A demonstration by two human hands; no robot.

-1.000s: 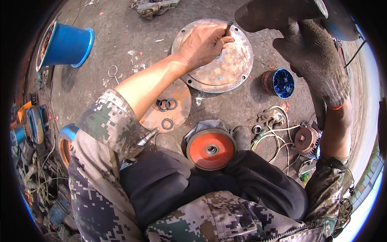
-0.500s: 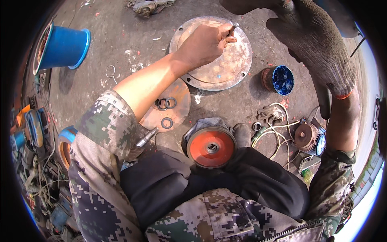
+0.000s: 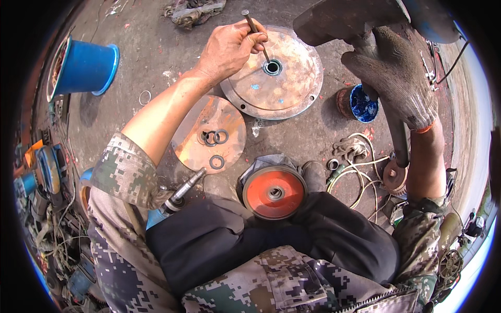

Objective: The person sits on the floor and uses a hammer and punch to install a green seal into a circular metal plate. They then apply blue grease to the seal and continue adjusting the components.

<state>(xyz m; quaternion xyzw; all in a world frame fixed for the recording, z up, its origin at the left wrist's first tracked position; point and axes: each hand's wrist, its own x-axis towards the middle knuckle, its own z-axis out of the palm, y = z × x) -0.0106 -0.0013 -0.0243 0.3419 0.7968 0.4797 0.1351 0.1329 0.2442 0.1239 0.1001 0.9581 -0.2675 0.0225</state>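
Note:
My bare left hand [image 3: 229, 51] pinches a metal punch [image 3: 255, 35], a thin rod with a wider flat top. It leans with its lower end at the rim of the central hole in a round metal cover plate [image 3: 245, 88] lying on the ground. My right hand [image 3: 394, 78], in a grey knitted glove, grips a hammer. The hammer's large dark head [image 3: 347, 21] is raised to the right of the punch, and its handle [image 3: 397, 135] points down toward me. The glove hides part of the handle.
An orange-red pulley [image 3: 261, 201] stands between my feet. To its left are a flat disc [image 3: 190, 143] with several black rings [image 3: 216, 161] and a metal shaft [image 3: 188, 185]. A can of blue paint [image 3: 364, 104], coiled cord [image 3: 355, 190] and a blue bucket [image 3: 83, 62] surround the plate.
My left hand has moved left and the punch now stands upright with its end at the plate's hole, which has come into view. My right hand and hammer have shifted slightly left and down.

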